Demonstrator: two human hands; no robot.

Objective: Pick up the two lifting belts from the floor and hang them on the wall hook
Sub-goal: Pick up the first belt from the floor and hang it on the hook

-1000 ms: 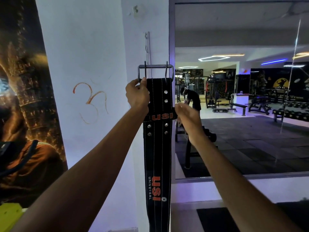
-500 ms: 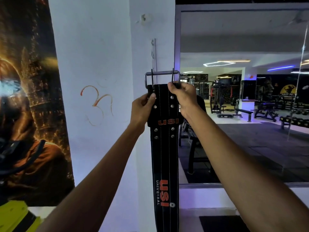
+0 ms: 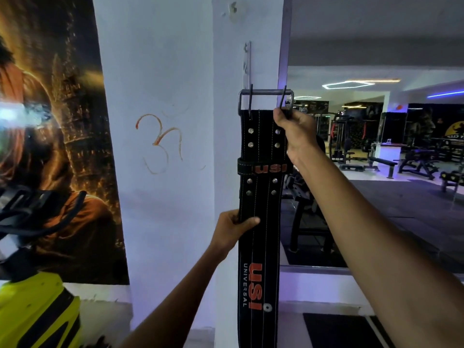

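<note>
Right hand (image 3: 295, 131) pinches the belt (image 3: 261, 197) up by its buckle (image 3: 265, 100), raised toward the wall hook (image 3: 247, 64); probably not hooked yet. Left hand (image 3: 234, 228) grips the strap lower, steadying it against the wall.

A gym: weight benches (image 3: 381, 163) and cable machines (image 3: 337, 136) at 3 o'clock in a wall mirror (image 3: 376, 46), dumbbell rack (image 3: 452, 178) further right, black rubber flooring (image 3: 401, 204), leather lifting belt (image 3: 259, 222) at 12 o'clock.
</note>
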